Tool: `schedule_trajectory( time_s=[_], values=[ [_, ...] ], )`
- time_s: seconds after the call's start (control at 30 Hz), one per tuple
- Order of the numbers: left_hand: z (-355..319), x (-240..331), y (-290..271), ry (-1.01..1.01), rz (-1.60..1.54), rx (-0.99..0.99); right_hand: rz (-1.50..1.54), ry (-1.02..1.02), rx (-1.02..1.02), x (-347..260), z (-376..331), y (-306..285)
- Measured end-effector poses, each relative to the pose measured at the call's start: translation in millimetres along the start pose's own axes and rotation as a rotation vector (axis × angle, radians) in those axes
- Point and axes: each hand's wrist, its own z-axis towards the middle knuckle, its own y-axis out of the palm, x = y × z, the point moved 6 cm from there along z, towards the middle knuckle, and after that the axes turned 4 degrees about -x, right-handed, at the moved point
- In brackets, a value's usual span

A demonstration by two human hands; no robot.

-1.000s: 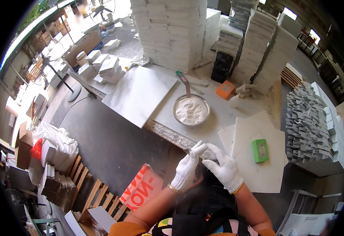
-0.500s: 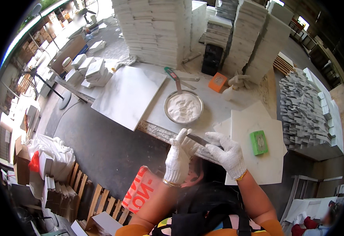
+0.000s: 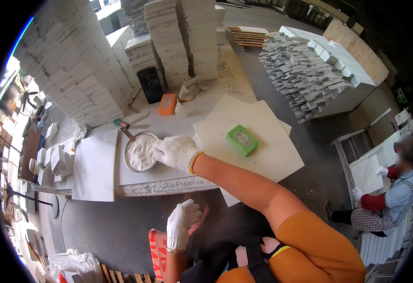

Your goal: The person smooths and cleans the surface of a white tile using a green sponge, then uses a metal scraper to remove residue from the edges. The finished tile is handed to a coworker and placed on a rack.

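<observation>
My right hand (image 3: 176,153), in a white knit glove, reaches over the right rim of a round metal bowl (image 3: 127,162). Its fingers are curled together at the white paste (image 3: 142,152); whatever they hold is hidden. A flat tool with a green end (image 3: 121,123) leans on the bowl's far side. Closer to my body, my left hand (image 3: 183,224), gloved too, hovers in front of the table edge. Its fingers are loosely bent, with nothing seen in them. Right of the bowl, a green box (image 3: 242,140) lies on stacked white stone slabs (image 3: 268,162).
Tall stacks of pale tiles (image 3: 74,61) stand along the table's back, near an orange box (image 3: 167,104), a small white bottle (image 3: 181,110) and a black upright object (image 3: 150,86). One white slab (image 3: 94,167) overhangs the front edge. A co-worker (image 3: 390,188) handles a slab far right.
My view has swung to the right. My right hand has gone from in front of the table to the bowl, away from my left hand. The narrow blade between my hands is out of sight.
</observation>
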Motion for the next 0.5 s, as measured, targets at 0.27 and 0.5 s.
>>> schedule_trajectory(
  time_s=[0.27, 0.5],
  values=[
    [9.8, -20.9, 30.6, -0.016, 0.187, -0.183, -0.389, 0.290, 0.242, 118.4, -132.3, -60.7],
    [1.2, -5.9, 57.4, -0.131, 0.244, -0.090, -0.050, 0.303, 0.249, 158.7, -120.3, -55.7]
  ],
)
